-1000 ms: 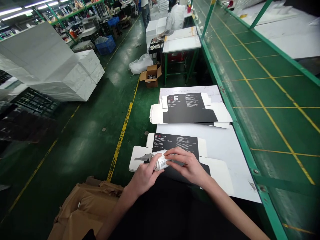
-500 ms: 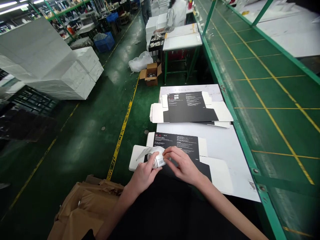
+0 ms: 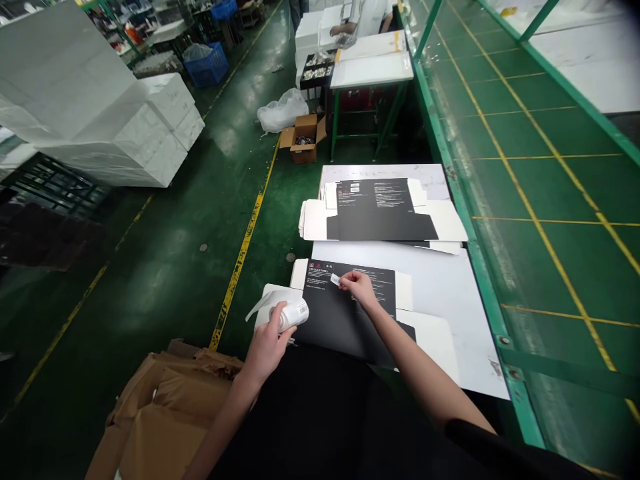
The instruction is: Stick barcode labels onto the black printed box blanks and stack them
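My left hand grips a roll of white stickers, with a strip of backing paper trailing off to the left. Between the fingertips of my right hand is a small white sticker with print on it. That sticker is held over the upper part of a flat black-and-white box blank, near its printed text. Whether the sticker touches the card I cannot tell. Farther back on the white table lies a stack of similar box blanks.
Brown cardboard is piled at my lower left. A green metal frame runs along the table's right side. Ahead stand an open carton and a white-topped table, with a person behind. Wrapped white blocks stand left.
My right hand has come away from the roll, up and forward over the box blank, with a sticker now in its fingers. My left hand has moved left with the roll.
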`<state>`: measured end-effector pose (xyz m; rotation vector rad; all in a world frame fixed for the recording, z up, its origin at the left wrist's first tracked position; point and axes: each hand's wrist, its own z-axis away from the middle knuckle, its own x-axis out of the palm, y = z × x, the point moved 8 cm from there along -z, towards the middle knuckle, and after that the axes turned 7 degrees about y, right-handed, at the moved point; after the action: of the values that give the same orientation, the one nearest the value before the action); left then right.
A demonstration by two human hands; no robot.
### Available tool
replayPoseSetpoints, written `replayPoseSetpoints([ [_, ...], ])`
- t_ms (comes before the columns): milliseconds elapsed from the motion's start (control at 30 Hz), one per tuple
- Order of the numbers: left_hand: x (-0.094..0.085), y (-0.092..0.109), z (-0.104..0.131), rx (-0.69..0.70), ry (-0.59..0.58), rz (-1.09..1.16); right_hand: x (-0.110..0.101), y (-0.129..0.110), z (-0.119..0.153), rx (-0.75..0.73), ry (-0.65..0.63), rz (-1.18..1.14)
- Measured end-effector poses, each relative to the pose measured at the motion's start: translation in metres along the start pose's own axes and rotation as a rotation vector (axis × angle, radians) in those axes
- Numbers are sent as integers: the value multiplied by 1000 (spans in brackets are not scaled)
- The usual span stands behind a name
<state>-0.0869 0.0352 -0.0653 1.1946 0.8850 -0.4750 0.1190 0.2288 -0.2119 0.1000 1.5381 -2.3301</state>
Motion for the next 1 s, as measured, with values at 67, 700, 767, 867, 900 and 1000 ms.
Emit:
replayPoseSetpoints([
  [67,-1,-5,4,-3,2,-13,6,20,-35,53,4,68],
  [700,-3,-29,18,-129,-7,27,33,27,-109,44,98,528],
  [767,-3,-29,17,-126,-8,29,33,27,-108,45,105,533],
  [867,-3,-28,17,-124,-14,23,34,28,-108,50,114,532],
  [900,-3,-27,17,-126,-17,22,34,28,-108,53,117,530],
  [1000,-2,-28,18,-152,-39,27,34,30,-109,61,126,523],
])
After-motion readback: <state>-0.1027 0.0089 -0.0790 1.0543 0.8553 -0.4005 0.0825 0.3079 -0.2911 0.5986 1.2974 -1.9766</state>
